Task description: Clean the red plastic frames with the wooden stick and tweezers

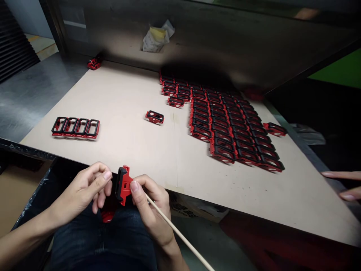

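My right hand (149,205) pinches a red-and-black moulded frame part (124,184) at its edge and also holds a thin wooden stick (180,233), which runs down to the lower right. My left hand (84,190) is curled just left of the part, its fingertips close beside it, and does not clearly grip it. A red piece (108,216) lies below on my jeans (98,241), partly hidden by my hands. Ahead on the beige board (121,98) are many similar frames in overlapping rows (225,126).
A strip of four joined frames (75,128) and a single frame (154,117) lie on the board. Another person's fingertips (342,180) enter at the right edge. A red part (94,64) sits at the far left corner, and a cardboard box (17,195) stands at lower left.
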A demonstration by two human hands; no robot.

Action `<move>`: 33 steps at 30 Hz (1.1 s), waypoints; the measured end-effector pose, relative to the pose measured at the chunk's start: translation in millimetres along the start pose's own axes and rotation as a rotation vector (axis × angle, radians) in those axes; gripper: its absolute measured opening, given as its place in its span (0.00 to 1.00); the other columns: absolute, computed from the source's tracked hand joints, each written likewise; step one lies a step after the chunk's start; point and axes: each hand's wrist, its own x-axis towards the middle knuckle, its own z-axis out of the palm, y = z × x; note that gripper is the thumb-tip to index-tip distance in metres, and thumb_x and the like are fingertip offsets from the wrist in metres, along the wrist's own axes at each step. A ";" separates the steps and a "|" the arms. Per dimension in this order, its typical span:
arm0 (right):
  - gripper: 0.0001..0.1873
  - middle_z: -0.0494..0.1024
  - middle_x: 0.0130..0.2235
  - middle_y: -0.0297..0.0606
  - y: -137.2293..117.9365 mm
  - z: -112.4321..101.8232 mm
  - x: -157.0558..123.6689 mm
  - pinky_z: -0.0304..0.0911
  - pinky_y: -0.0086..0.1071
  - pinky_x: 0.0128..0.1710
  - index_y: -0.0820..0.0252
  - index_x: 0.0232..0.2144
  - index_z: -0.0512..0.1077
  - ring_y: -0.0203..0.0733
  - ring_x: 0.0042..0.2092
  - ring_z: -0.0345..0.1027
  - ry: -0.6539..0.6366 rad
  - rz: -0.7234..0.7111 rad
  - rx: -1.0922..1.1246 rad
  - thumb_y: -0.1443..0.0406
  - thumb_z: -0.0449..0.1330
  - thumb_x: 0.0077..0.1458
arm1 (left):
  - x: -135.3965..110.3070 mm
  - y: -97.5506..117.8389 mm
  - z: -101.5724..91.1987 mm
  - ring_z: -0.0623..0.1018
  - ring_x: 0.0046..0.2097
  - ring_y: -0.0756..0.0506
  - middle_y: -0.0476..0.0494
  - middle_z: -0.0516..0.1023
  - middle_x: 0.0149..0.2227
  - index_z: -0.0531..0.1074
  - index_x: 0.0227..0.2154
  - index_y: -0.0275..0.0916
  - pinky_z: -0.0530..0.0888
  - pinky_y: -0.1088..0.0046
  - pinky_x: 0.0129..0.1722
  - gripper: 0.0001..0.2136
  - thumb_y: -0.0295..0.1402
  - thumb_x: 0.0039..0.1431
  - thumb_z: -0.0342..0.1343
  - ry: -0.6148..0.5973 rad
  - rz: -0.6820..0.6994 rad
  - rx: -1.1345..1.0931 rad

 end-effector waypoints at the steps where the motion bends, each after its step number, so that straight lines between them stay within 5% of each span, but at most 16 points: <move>1: 0.15 0.69 0.22 0.28 -0.3 -0.1 -0.6 0.57 0.28 0.24 0.58 0.28 0.71 0.32 0.23 0.59 0.001 -0.031 -0.022 0.62 0.56 0.69 | 0.0 -0.5 -0.4 0.75 0.24 0.51 0.50 0.75 0.29 0.73 0.38 0.38 0.73 0.81 0.19 0.25 0.60 0.63 0.59 -0.031 -0.028 -0.014; 6: 0.10 0.76 0.28 0.35 4.5 2.4 -2.8 0.62 0.29 0.26 0.60 0.36 0.75 0.36 0.27 0.68 -0.017 -0.471 -0.276 0.70 0.55 0.69 | -4.3 1.1 -5.2 0.83 0.38 0.42 0.39 0.81 0.37 0.77 0.46 0.35 0.82 0.69 0.34 0.31 0.62 0.65 0.54 -0.201 -0.105 -0.123; 11: 0.12 0.74 0.25 0.36 15.2 5.2 -2.7 0.60 0.29 0.22 0.64 0.38 0.75 0.35 0.23 0.65 -0.015 -0.775 -0.498 0.69 0.54 0.72 | -9.2 -0.1 -14.8 0.82 0.51 0.38 0.39 0.83 0.48 0.78 0.53 0.39 0.79 0.66 0.52 0.27 0.54 0.60 0.66 -0.226 -0.093 -0.192; 20: 0.07 0.82 0.33 0.41 20.8 0.7 -8.4 0.72 0.29 0.29 0.63 0.45 0.76 0.38 0.31 0.76 0.009 -0.719 -0.422 0.70 0.57 0.70 | -13.1 -13.3 -23.6 0.78 0.64 0.36 0.38 0.81 0.59 0.76 0.60 0.46 0.76 0.65 0.63 0.31 0.39 0.53 0.76 -0.272 0.041 -0.340; 26: 0.12 0.83 0.34 0.39 20.7 -0.9 -12.4 0.73 0.30 0.28 0.59 0.46 0.75 0.39 0.33 0.77 0.056 -0.622 -0.355 0.76 0.59 0.64 | -16.0 -12.3 -21.7 0.75 0.67 0.43 0.47 0.81 0.61 0.77 0.59 0.56 0.74 0.77 0.62 0.35 0.26 0.47 0.79 -0.238 0.157 -0.293; 33: 0.13 0.81 0.32 0.37 19.6 -0.9 -13.6 0.70 0.30 0.29 0.58 0.45 0.74 0.39 0.32 0.75 0.038 -0.549 -0.276 0.77 0.58 0.63 | -19.6 -15.3 -21.5 0.75 0.66 0.42 0.49 0.77 0.65 0.76 0.59 0.58 0.73 0.77 0.63 0.36 0.22 0.50 0.76 -0.213 0.247 -0.190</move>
